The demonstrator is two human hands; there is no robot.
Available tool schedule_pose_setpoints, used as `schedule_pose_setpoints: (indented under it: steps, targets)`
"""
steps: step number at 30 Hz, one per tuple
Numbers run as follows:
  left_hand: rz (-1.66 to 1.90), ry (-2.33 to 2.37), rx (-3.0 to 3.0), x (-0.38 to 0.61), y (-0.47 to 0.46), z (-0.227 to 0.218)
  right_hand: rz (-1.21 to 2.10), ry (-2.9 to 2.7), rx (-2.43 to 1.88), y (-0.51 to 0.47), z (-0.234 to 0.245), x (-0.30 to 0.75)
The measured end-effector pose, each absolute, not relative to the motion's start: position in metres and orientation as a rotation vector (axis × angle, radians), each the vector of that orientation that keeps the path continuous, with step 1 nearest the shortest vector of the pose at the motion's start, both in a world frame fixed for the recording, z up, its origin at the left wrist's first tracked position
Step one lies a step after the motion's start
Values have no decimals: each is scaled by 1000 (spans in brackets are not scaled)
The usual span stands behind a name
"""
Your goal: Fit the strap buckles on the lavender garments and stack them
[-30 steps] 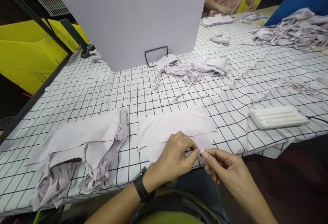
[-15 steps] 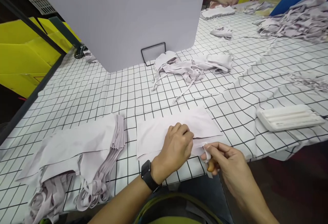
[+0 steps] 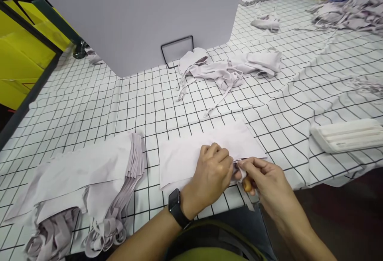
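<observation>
A pale lilac fabric piece (image 3: 179,153) lies flat in front of me, folded along its near edge. My left hand (image 3: 214,169), with a black watch at the wrist, rests on it. Its fingers are curled and closed on the fabric near the right end. My right hand (image 3: 266,177) is close beside it, thumb and finger pinching a narrow fabric strap (image 3: 243,173) at the near edge. A small orange-yellow thing (image 3: 247,184) shows among the right fingers; I cannot tell what it is. The strap's tail hangs over the table edge.
To the left lies a stack of similar fabric pieces (image 3: 89,165) with straps bunched at the front. Loose strapped pieces (image 3: 227,69) lie before a grey panel (image 3: 143,18). A white plastic case (image 3: 347,135) is at the right, a fabric heap (image 3: 356,12) beyond.
My right hand has come closer to the left one, and the strap it pinches is now against the fabric edge. The view has tilted slightly down.
</observation>
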State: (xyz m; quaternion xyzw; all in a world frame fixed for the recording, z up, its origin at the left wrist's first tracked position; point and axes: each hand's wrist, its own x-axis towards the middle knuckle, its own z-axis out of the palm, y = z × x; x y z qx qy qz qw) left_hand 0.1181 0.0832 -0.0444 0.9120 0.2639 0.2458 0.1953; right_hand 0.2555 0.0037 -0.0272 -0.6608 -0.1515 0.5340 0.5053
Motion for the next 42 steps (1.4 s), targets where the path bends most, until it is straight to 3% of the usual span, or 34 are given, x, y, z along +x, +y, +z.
schedule_pose_setpoints:
  steps: [21,32,37,42]
  targets:
    - [647,681,2720,120,82,-45,1258,-433,-1587,11,-20,252]
    - [495,522,2879,120,88,-38,1537,-550,-1602,19,-15,269]
    - [399,640,2875,118,90,-35,1291,-711,-1762,2,-16,272]
    - [541,690,2559,84,87,-22,593,-1176,-2119,-60,-13,270]
